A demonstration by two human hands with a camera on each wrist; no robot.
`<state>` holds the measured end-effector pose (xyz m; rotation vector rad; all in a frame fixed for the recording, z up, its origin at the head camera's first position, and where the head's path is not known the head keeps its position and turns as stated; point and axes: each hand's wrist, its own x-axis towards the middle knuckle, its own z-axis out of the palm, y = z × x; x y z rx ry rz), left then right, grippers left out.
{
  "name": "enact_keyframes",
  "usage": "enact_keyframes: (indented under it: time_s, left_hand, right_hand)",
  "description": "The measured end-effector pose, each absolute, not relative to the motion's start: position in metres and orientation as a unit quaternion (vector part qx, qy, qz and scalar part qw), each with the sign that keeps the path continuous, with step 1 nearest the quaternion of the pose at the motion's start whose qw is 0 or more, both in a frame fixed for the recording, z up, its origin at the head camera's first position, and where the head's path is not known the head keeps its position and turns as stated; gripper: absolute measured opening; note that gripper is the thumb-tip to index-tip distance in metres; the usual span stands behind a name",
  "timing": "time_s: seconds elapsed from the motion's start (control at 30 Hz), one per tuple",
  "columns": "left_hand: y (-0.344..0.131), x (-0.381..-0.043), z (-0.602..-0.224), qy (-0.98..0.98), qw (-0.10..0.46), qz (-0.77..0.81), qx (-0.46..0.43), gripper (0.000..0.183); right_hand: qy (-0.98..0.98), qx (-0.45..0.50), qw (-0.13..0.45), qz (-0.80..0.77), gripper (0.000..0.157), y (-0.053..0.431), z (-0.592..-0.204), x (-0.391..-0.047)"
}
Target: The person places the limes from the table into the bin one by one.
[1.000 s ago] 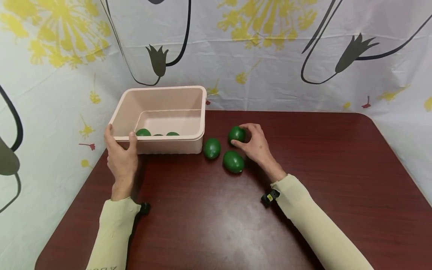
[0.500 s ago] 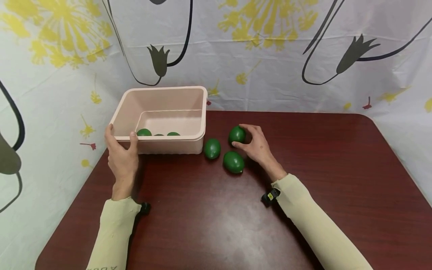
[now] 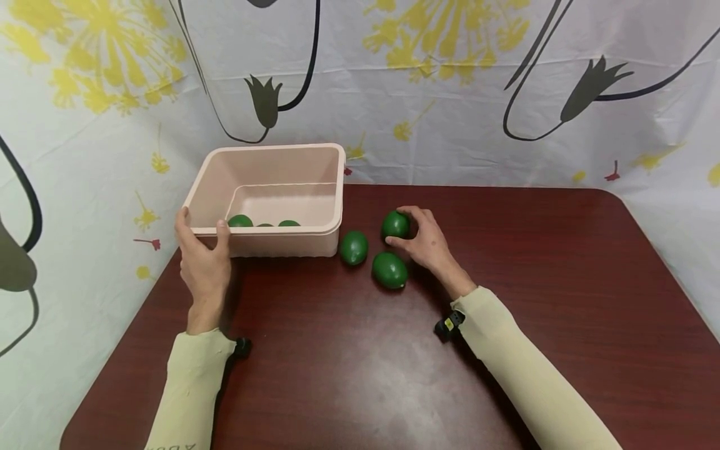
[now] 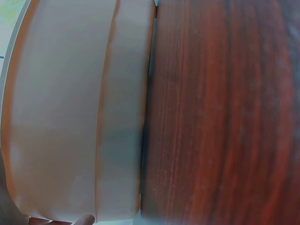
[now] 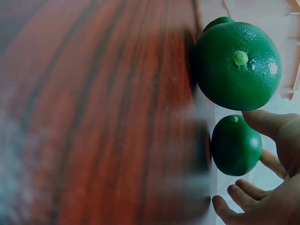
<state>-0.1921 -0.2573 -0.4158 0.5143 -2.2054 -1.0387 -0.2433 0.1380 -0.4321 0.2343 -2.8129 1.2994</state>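
At the bin's near left corner, my left hand [image 3: 206, 269] grips the pale pink plastic bin [image 3: 281, 242], thumb at the front rim and fingers along the left side. Fingertips [image 4: 84, 219] curl round the bin's end in the left wrist view. My right hand [image 3: 430, 244] holds the rearmost green lime [image 3: 395, 224] between thumb and index finger, low at the table. That lime [image 5: 236, 147] shows behind a nearer one in the right wrist view, the other fingers spread below it. Two more limes lie close by, one beside the bin [image 3: 354, 248] and one nearer me [image 3: 389, 270].
Several limes [image 3: 240, 220] lie inside the bin, partly hidden by its front wall. The dark red wooden table [image 3: 349, 350] reaches back to a white patterned curtain [image 3: 450, 137], which also hangs along the left. Small black cameras sit on both wrists.
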Motion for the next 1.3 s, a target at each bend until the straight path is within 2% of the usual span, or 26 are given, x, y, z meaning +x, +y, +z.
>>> enact_keyframes:
  time_s: [0.33, 0.53, 1.3]
  left_hand:
    - [-0.2548, -0.1925, -0.4145, -0.838, 0.319, -0.396, 0.198, 0.079]
    - [-0.2540, -0.1918, -0.4147, -0.837, 0.320, -0.399, 0.198, 0.079]
    - [-0.2561, -0.1907, -0.4145, -0.836, 0.320, -0.400, 0.195, 0.079]
  right_hand:
    - [-0.906, 0.079, 0.024, 0.416, 0.061, 0.1359, -0.4304, -0.2471]
    - [-0.904, 0.080, 0.009, 0.421, 0.060, 0.1346, -0.4301, -0.2463]
    - [-0.912, 0.093, -0.014, 0.400, 0.072, 0.1395, -0.4307, -0.2443]
